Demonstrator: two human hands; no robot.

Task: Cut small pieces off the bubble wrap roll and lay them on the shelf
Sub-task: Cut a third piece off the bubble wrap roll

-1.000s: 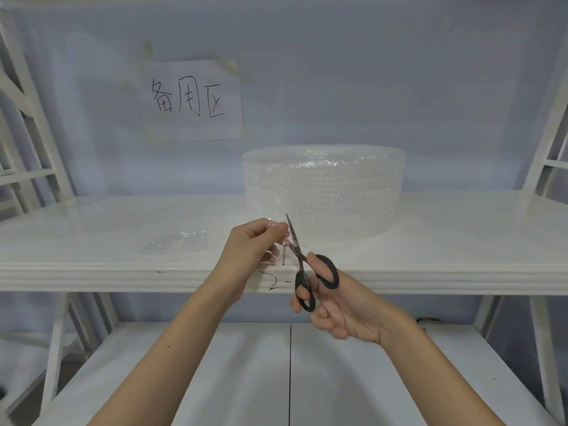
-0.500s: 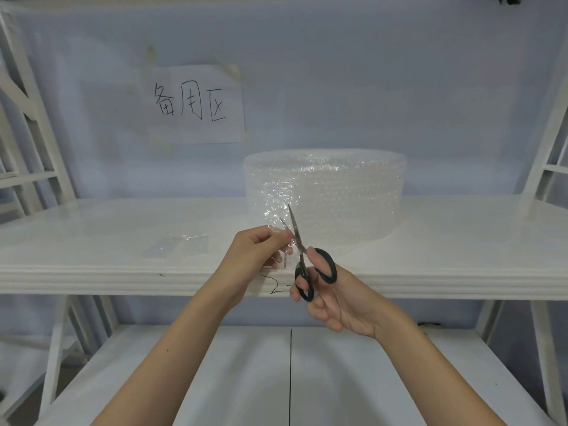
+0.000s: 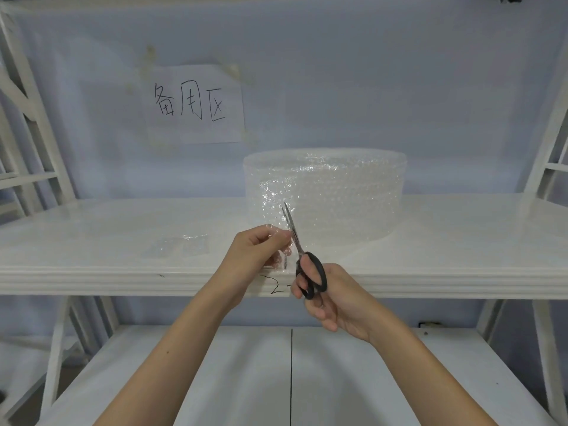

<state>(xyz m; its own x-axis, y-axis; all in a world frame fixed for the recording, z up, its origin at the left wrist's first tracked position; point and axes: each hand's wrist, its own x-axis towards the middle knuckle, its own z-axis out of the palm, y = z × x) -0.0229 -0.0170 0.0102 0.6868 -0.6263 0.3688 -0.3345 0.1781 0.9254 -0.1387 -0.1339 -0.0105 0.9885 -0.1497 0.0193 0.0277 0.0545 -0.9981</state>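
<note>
A wide roll of clear bubble wrap (image 3: 335,192) stands on the white shelf (image 3: 445,235). Its loose end hangs toward the shelf's front edge. My left hand (image 3: 258,253) pinches that loose end between thumb and fingers. My right hand (image 3: 332,299) grips black-handled scissors (image 3: 307,269), whose nearly shut blades point up through the wrap just right of my left fingers. Small cut pieces of bubble wrap (image 3: 178,245) lie flat on the shelf to the left.
A paper sign with handwritten characters (image 3: 193,103) is taped to the blue back wall. A lower white shelf (image 3: 215,379) lies beneath my arms. White frame posts stand at the left (image 3: 30,118) and right (image 3: 547,149) edges.
Both hands have risen slightly toward the roll. The scissor blades have moved further up through the wrap and closed more. My left hand keeps its pinch.
</note>
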